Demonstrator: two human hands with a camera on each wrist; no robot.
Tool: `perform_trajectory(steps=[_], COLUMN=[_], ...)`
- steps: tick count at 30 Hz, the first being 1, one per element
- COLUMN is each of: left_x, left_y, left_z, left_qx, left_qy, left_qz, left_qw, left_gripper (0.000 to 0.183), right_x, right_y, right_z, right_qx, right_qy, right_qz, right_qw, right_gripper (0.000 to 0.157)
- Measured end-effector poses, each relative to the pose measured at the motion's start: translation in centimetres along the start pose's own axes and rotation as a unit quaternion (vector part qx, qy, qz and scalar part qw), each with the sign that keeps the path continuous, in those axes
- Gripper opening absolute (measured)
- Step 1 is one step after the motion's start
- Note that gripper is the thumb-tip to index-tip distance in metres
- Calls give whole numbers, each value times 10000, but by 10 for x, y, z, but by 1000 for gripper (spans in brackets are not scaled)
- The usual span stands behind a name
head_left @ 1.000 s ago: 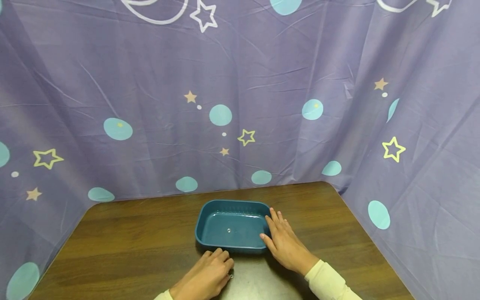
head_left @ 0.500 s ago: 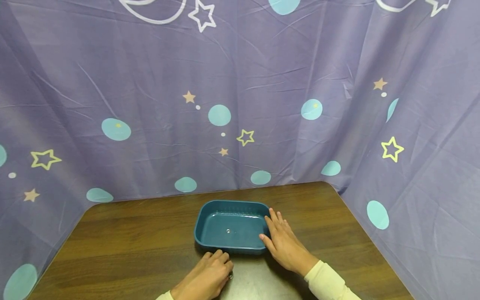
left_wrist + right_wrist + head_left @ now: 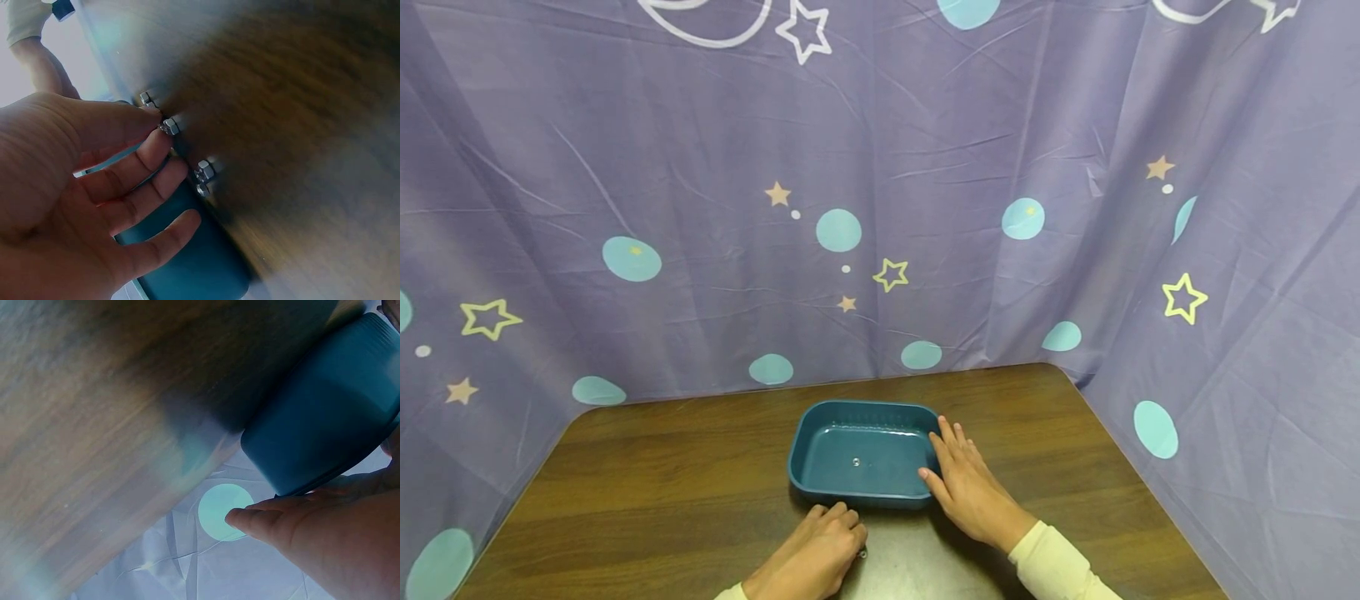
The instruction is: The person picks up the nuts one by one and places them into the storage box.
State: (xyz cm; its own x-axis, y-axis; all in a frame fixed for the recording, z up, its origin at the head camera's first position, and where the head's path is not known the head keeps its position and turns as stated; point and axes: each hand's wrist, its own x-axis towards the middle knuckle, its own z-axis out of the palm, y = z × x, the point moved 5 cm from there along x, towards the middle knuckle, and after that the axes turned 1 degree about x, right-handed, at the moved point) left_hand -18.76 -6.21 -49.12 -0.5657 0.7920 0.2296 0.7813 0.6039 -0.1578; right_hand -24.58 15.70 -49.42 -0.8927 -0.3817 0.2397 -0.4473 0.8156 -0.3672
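In the head view, my left hand (image 3: 816, 554) is low over the table by the near side of a teal plastic tray (image 3: 801, 490), palm down with bent fingers. The left wrist view shows its thumb and fingertips pinching a small metal hex nut (image 3: 170, 127); the index finger is mostly hidden behind the thumb. Further small metal pieces (image 3: 205, 170) lie on the table close by. One small shiny metal piece (image 3: 856, 462) sits inside the tray. My right hand (image 3: 973, 492) rests on the tray's right rim, fingers extended, thumb reaching over the inside.
The brown wood-grain table (image 3: 662, 492) carries the tray near its middle. A purple curtain (image 3: 700, 317) with stars and dots hangs behind it and along both sides. Another small metal piece (image 3: 862, 553) shows beside the left hand.
The left fingers have shifted very slightly at the table. The right hand and the tray stay where they were.
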Motion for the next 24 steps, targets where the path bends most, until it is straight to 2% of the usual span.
perform_trajectory(steps=[8,14,20,24], left_x=[-2,-2,-3,0], left_y=[0,0,4,7], left_z=[0,-2,-11,-20], left_qx=[-131,-249,5,-98], left_qy=[124,67,267,223], left_qz=[4,-37,86,166], left_qw=[9998,9997,9996,9996], left_gripper=[14,15,20,20], right_x=[1,0,1,1], right_y=[1,1,1,1], right_z=[0,1,1,1], right_qx=[-45,-21,-51,-50], right_qy=[-9,-7,4,-2], right_qz=[18,29,28,31], right_qw=[10000,10000,10000,10000], right_gripper=[73,71,72,72])
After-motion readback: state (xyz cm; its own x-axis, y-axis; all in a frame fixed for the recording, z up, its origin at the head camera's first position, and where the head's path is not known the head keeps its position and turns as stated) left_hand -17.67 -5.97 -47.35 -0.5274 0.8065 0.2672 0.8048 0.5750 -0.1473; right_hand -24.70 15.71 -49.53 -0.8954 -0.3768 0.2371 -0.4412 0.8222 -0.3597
